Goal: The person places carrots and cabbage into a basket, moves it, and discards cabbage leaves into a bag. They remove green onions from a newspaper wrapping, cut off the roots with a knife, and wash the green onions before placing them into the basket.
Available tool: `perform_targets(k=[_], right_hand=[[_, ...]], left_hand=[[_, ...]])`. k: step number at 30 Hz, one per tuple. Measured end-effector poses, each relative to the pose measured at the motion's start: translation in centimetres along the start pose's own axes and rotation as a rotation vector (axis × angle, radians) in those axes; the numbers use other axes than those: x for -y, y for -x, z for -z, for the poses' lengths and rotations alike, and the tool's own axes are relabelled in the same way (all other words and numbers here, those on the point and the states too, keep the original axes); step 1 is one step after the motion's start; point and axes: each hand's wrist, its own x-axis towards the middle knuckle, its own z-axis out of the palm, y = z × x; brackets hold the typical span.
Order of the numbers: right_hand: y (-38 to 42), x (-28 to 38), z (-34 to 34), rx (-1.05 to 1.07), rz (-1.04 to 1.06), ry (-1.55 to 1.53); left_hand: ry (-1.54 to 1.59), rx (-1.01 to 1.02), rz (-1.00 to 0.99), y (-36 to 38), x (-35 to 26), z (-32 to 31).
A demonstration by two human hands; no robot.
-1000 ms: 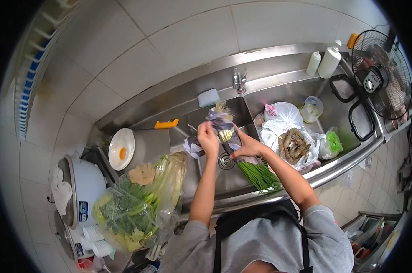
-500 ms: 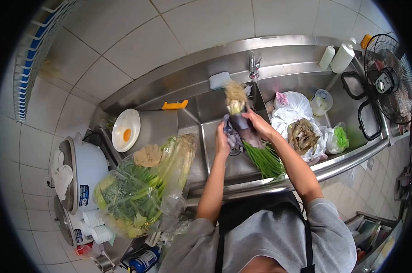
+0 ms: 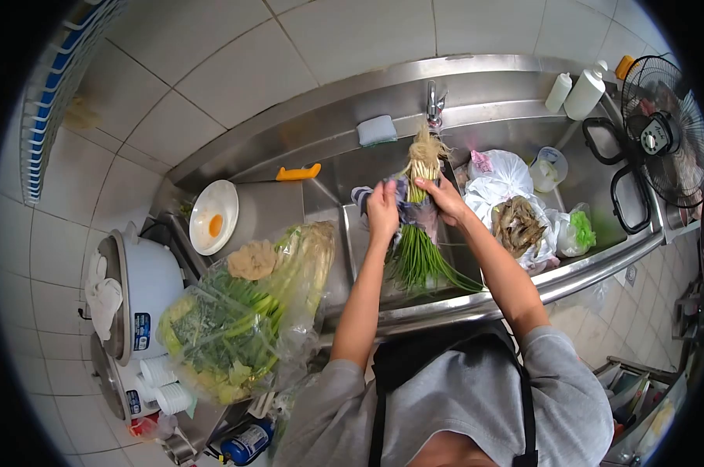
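left hand [image 3: 383, 212]: closed on the dark purplish wrapper [image 3: 414, 214] at the left side of the bunch, fingers curled into the paper, pinching it.
right hand [image 3: 444, 198]: closed round the bunch from the right, a little nearer the root end, fingers wrapped over the pale stalks just under the roots.
bunch of chives [image 3: 418, 249]: held between both hands above the left sink basin [image 3: 367, 233], clear of the basin floor.
long axis: runs from 12 o'clock to 6 o'clock in the head view; the tan root tuft [image 3: 426, 148] points to 12, towards the tap [image 3: 434, 101], and the green leaves fan out to 6, towards the person's body.
which hand is nearer: both touch the bunch at its wrapped middle; the right hand sits closer to the roots, the left closer to the loose wrapper edge at 9 o'clock.
at 3 o'clock of the hands: a white bag with prawns [image 3: 517, 226] in the right basin, touching other white bags; a small bag of greens [image 3: 579, 233] beyond.
at 8 o'clock: a big clear bag of vegetables [image 3: 235, 319] on the counter [image 3: 266, 210].
at 10 o'clock: a white plate [image 3: 213, 218], an orange-handled tool [image 3: 299, 172] behind it.
far left: a rice cooker [image 3: 138, 292].
far right: a fan [image 3: 667, 132], well apart.
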Motion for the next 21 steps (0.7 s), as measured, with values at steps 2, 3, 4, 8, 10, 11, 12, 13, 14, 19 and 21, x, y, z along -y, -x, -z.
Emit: perform_targets(k=[2,3,4,8,10,11,12,13,14,19,21], right_hand=[[-0.3,0.2,-0.1,0.032,-0.007,-0.151],[-0.6,0.4,-0.3,0.048,-0.009,-0.226],[-1.1,0.6,-0.7,0.090,0.028,-0.204],[-1.8,-0.3,-0.8,0.122,-0.118,-0.278],[-2.0,-1.0,-0.6,0.137,-0.152,-0.408],[-2.1,-1.5,-0.4,0.143,-0.170,-0.476],[-1.9,-1.3,-0.8,0.205,-0.185,-0.466],[-1.8,-1.1,-1.3,0.197,-0.179,-0.440],[-1.7,-1.0,-1.9,0.189,-0.174,-0.417],[-6.7,-6.9,-1.0,-0.256,0.103,0.382],[-5.4,-5.6,-0.2,-0.536,0.262,0.748]], left_hand=[[0.080,-0.057,0.056,-1.1,0.0,0.6],[0.213,-0.061,0.049,-1.6,0.0,1.0],[0.332,-0.057,0.111,-1.8,0.0,1.5],[0.739,0.103,0.382,-1.5,-0.8,2.8],[0.866,-0.005,0.405,-1.2,-1.2,3.1],[0.927,-0.059,0.418,-0.9,-1.2,3.3],[0.882,0.032,0.443,-0.5,-0.7,4.1],[0.912,0.010,0.484,-0.6,0.5,3.8],[0.939,-0.011,0.527,-0.7,2.0,3.4],[0.805,0.018,0.666,1.6,0.6,0.5],[0.677,-0.109,0.608,2.0,0.0,0.0]])
